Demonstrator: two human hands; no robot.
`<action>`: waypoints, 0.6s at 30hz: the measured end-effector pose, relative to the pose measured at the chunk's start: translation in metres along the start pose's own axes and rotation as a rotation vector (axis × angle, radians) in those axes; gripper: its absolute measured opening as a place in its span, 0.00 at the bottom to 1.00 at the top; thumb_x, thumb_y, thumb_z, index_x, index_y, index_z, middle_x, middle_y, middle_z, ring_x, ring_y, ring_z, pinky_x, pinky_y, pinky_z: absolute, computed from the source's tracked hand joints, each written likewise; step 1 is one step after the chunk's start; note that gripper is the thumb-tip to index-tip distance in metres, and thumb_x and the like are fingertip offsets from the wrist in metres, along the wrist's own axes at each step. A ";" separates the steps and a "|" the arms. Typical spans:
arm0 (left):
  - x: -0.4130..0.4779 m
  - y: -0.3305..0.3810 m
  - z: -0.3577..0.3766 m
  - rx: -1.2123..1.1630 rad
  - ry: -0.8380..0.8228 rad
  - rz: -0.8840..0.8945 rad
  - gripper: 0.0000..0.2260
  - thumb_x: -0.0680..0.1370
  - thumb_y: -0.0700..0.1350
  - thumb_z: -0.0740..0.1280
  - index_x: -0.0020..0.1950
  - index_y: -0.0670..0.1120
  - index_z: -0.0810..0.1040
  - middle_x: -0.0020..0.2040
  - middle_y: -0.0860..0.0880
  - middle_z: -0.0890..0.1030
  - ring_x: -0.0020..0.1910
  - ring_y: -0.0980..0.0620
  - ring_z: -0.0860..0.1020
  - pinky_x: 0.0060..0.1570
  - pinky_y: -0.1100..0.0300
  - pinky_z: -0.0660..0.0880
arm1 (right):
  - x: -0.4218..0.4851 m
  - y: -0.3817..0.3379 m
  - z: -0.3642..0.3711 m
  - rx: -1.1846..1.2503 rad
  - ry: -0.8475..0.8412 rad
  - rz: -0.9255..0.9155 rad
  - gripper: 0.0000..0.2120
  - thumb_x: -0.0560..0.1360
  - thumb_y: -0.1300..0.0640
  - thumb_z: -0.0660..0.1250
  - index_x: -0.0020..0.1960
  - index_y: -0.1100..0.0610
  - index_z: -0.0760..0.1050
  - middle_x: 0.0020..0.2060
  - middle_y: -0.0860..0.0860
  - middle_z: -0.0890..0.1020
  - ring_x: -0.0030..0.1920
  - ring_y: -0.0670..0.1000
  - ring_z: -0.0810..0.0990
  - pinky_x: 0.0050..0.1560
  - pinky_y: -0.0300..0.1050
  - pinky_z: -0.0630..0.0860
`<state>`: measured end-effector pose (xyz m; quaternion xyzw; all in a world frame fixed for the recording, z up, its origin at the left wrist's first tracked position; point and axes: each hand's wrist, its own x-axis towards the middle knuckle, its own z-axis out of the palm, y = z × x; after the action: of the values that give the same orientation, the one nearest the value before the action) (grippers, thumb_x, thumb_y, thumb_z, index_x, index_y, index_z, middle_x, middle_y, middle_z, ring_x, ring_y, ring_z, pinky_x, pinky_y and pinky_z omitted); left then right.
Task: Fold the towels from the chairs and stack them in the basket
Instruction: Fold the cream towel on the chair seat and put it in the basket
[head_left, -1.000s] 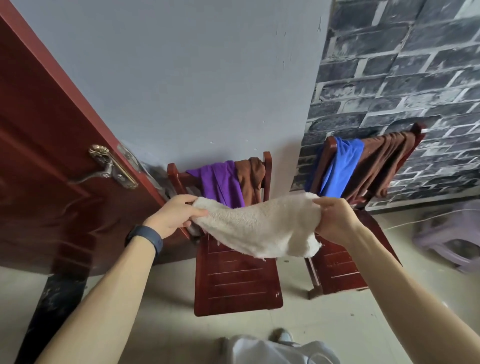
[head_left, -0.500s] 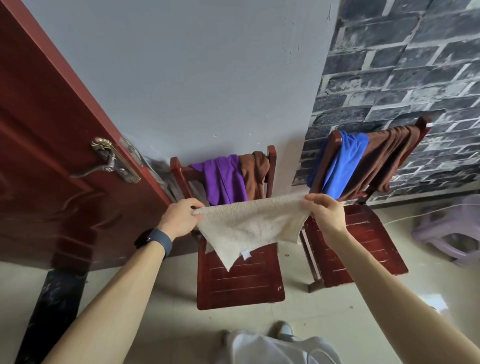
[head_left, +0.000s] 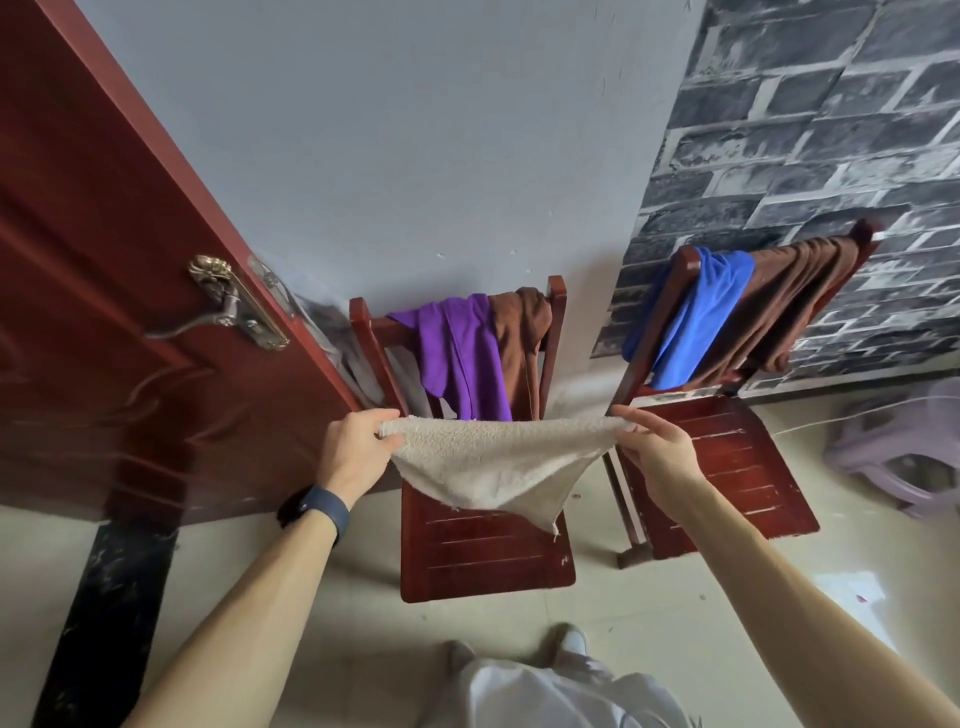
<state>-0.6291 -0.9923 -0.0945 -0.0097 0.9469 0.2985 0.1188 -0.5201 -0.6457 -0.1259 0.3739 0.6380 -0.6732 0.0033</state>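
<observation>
I hold the cream towel (head_left: 493, 467) in the air above the front chair's seat (head_left: 488, 551), stretched between my two hands. My left hand (head_left: 358, 452) has its fingers clamped on the towel's left top corner, thumb over the edge; my right hand (head_left: 654, 457) pinches the right top corner between thumb and fingertips. The cloth sags below that top edge and hangs to a point near the seat's right side, so it looks doubled over but not squared up: I judge this fold is only partly made

As for the whole job, most of it seems left. A purple towel (head_left: 457, 353) and a brown towel (head_left: 519, 343) are draped over the back rail of the near chair, touching each other. On the other chair (head_left: 727, 467), to the right by the brick wall, a blue towel (head_left: 696, 317) and a second brown towel (head_left: 789, 291) hang over the back rail. None of those four is folded. I see no basket here, so I cannot tell whether anything is stacked in it yet
</observation>
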 end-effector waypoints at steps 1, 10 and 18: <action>-0.002 -0.008 0.006 0.044 0.015 0.002 0.15 0.74 0.45 0.73 0.61 0.52 0.83 0.56 0.47 0.85 0.58 0.44 0.81 0.55 0.57 0.76 | -0.006 0.005 0.001 -0.152 0.015 -0.066 0.15 0.73 0.65 0.72 0.57 0.51 0.84 0.47 0.55 0.85 0.43 0.52 0.81 0.46 0.41 0.79; -0.044 -0.084 0.053 0.519 -0.086 0.096 0.09 0.79 0.56 0.67 0.54 0.57 0.84 0.43 0.48 0.86 0.41 0.43 0.83 0.33 0.58 0.76 | -0.031 0.086 0.011 -0.965 0.082 -0.375 0.09 0.78 0.58 0.69 0.56 0.57 0.84 0.50 0.52 0.81 0.48 0.55 0.82 0.48 0.43 0.75; -0.032 -0.124 0.087 0.602 -0.187 0.121 0.10 0.82 0.49 0.62 0.59 0.55 0.81 0.48 0.47 0.86 0.45 0.41 0.83 0.38 0.55 0.76 | -0.006 0.122 0.029 -1.052 0.058 -0.192 0.08 0.77 0.54 0.71 0.55 0.54 0.85 0.50 0.53 0.82 0.45 0.53 0.79 0.45 0.42 0.70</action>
<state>-0.5679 -1.0465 -0.2255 0.1096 0.9766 0.0110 0.1848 -0.4720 -0.6965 -0.2301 0.2800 0.9204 -0.2491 0.1112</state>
